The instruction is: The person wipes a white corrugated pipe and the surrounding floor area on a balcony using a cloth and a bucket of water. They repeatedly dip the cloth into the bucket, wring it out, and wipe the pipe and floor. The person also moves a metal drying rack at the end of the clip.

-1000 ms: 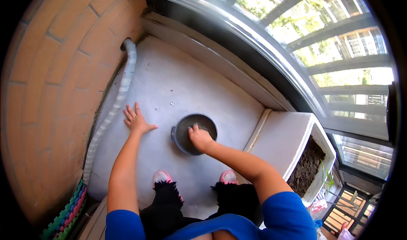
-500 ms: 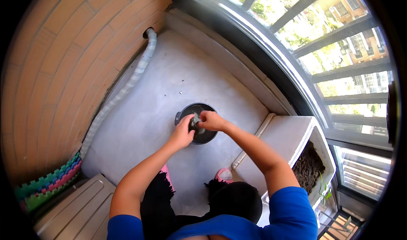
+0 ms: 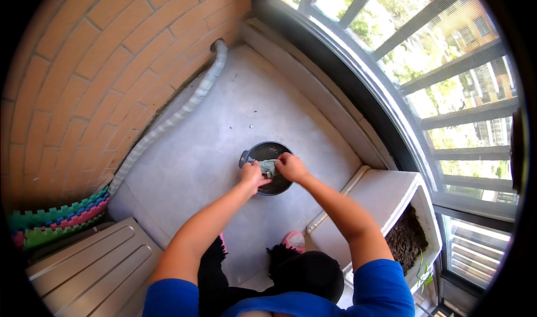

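A pale grey-green cloth (image 3: pixel 268 168) is stretched between my two hands, over a round dark basin (image 3: pixel 278 188) on the floor. My left hand (image 3: pixel 253 175) grips the cloth's left end above the basin's near left part, one finger reaching under it. Thumb and fingers of my right hand (image 3: pixel 291 167) pinch its right end by the basin's right rim. Dark, wet-looking contents show inside the basin around the cloth. A small handle tab (image 3: pixel 243 158) juts from the basin's left side.
A brick wall (image 3: pixel 100 76) with a wrapped hose (image 3: pixel 184 107) runs along the left. Coloured foam mats (image 3: pixel 61 219) and a ridged beige panel (image 3: pixel 95 266) stand at lower left. A white planter (image 3: pixel 352 191) holding soil (image 3: pixel 407 236) is on the right, below a barred window (image 3: pixel 442 87).
My hands have drawn slightly apart, and the bunched cloth is now spread between them. The whole view has shifted a little, moving the basin right and down in the picture.
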A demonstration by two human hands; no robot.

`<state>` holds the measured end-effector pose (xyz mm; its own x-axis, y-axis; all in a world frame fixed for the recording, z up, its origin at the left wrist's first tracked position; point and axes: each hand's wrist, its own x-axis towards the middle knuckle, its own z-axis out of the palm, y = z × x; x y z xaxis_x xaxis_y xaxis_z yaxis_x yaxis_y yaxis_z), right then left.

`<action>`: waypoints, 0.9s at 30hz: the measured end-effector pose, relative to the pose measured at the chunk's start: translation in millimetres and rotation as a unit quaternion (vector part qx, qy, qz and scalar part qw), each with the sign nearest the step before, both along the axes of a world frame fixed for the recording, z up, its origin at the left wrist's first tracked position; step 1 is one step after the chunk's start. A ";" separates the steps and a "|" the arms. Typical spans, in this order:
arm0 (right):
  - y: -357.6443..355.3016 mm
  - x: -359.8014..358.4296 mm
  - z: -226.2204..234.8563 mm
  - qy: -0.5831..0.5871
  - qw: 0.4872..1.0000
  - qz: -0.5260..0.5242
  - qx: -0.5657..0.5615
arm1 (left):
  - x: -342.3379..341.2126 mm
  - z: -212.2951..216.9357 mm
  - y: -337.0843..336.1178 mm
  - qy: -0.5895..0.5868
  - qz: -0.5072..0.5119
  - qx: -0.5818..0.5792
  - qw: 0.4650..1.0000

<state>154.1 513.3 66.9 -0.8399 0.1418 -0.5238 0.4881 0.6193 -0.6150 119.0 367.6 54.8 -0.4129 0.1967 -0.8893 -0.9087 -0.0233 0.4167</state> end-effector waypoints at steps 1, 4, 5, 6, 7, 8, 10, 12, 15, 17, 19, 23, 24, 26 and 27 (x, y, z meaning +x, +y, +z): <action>-11.7 1.4 -9.6 0.069 0.993 0.016 0.092 | 1.2 17.4 9.0 -0.033 -0.013 -0.015 0.999; -38.4 13.8 -11.8 0.112 0.918 0.229 0.303 | 7.2 2.2 15.1 -0.043 -0.043 -0.018 0.998; -34.5 16.3 -18.8 0.086 0.910 0.262 0.310 | 11.3 -11.0 20.0 -0.052 -0.054 0.016 0.997; -32.6 13.8 -18.0 0.048 0.925 0.231 0.298 | 9.6 -0.8 22.1 -0.085 -0.041 0.041 0.995; -29.8 10.8 -16.9 0.010 0.938 0.199 0.285 | 7.4 10.2 24.5 -0.118 -0.028 0.067 0.990; -26.9 6.9 -15.6 -0.008 0.964 0.130 0.234 | 5.1 8.1 26.7 -0.145 -0.015 0.085 0.986; -37.8 -7.1 7.8 -0.038 0.993 0.001 0.112 | -0.4 2.9 17.7 -0.197 0.023 0.111 0.974; -54.7 2.5 29.6 0.087 0.993 0.031 0.068 | -6.7 -6.2 5.5 -0.167 0.034 0.187 0.967; -60.3 12.2 58.3 0.163 0.983 0.054 0.066 | -9.1 -7.8 3.2 -0.189 0.037 0.308 0.932; -68.5 11.0 54.5 0.230 0.968 0.065 0.079 | -0.1 -33.6 -5.8 -0.202 0.102 0.432 0.873; -43.8 16.6 33.6 0.231 0.953 0.107 0.163 | 2.1 29.3 22.0 -0.163 0.072 0.355 0.918; -26.1 1.6 11.6 0.157 0.971 0.098 0.150 | 13.5 34.7 13.2 -0.173 0.091 0.257 0.946; -15.6 4.9 -4.7 0.153 0.973 0.075 0.153 | 9.0 42.5 13.7 -0.166 0.033 0.228 0.959; -12.1 5.0 -16.4 0.107 0.982 0.019 0.152 | 0.5 46.7 15.5 -0.137 0.008 0.173 0.975; -15.4 5.2 -20.9 0.150 0.974 0.010 0.167 | -0.3 43.6 16.1 -0.155 0.020 0.155 0.975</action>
